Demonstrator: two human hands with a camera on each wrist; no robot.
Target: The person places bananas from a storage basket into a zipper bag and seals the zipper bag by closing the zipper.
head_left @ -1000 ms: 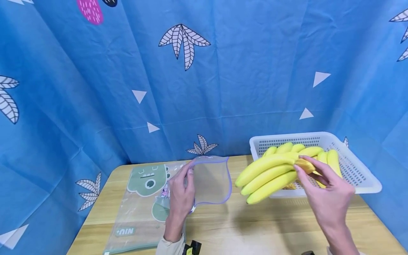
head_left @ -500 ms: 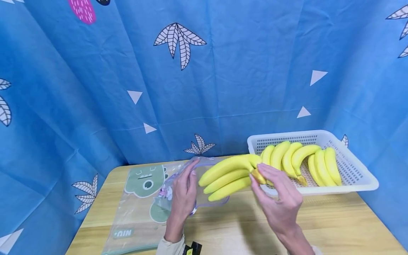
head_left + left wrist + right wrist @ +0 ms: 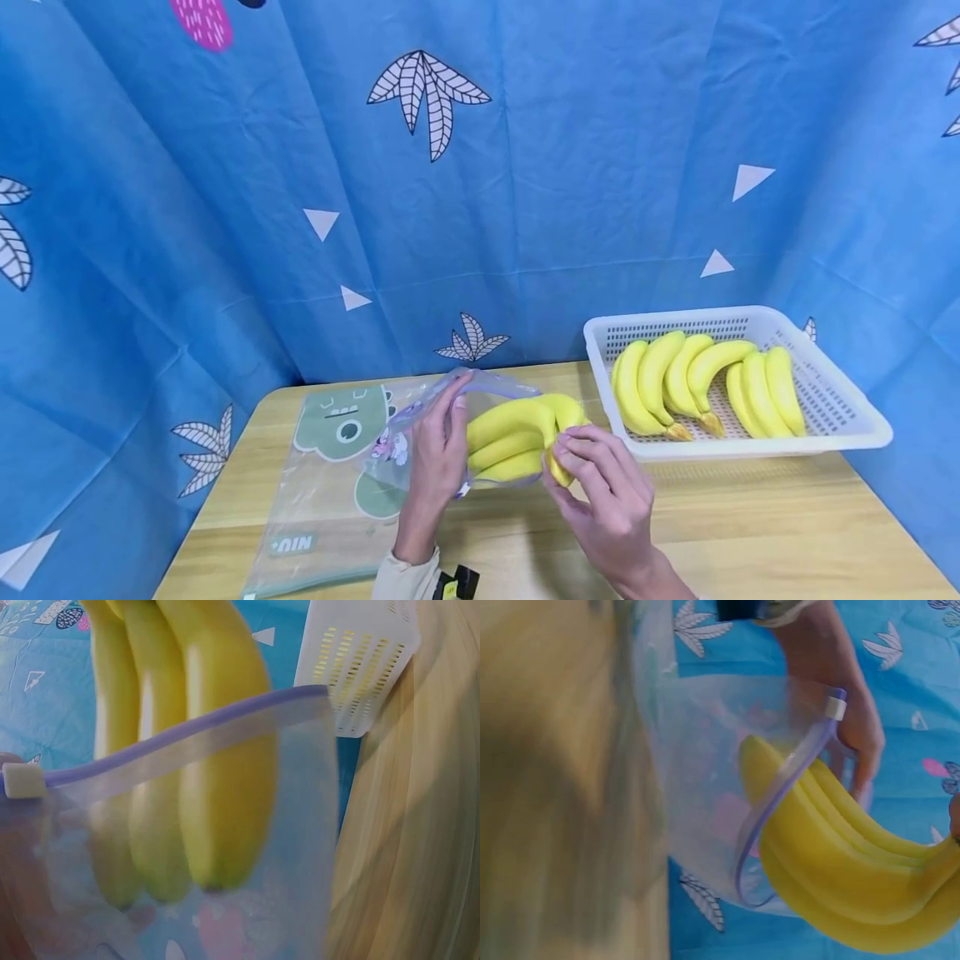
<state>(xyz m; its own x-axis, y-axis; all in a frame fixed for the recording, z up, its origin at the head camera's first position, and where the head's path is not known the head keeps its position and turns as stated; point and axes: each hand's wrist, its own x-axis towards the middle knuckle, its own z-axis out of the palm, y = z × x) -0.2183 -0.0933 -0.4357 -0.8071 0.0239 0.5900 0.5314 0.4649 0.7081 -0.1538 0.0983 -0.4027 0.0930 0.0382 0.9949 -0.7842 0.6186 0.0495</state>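
Head view: where do we find the banana bunch (image 3: 508, 433)?

Partly inside the clear bag (image 3: 304, 825), tips in, stem end outside the mouth; in the left wrist view we see those tips through the clear wall, below the purple edge (image 3: 311, 693)

How do we read the fingers?

We see the right hand (image 3: 611, 500) pinching the stem end between thumb and fingers, while the left hand (image 3: 437, 446) grips the bag at its mouth, near the white slider (image 3: 835, 709)

And around that, what do we have?

To our left a larger bag (image 3: 318, 492) with a green cartoon print lies flat on the wooden table (image 3: 750, 517); to our right, apart from the clear bag, stands a white basket (image 3: 855, 417) with more bananas (image 3: 654, 379) inside

Further out?

Behind the table we see a blue curtain (image 3: 585, 167) printed with white leaves and triangles
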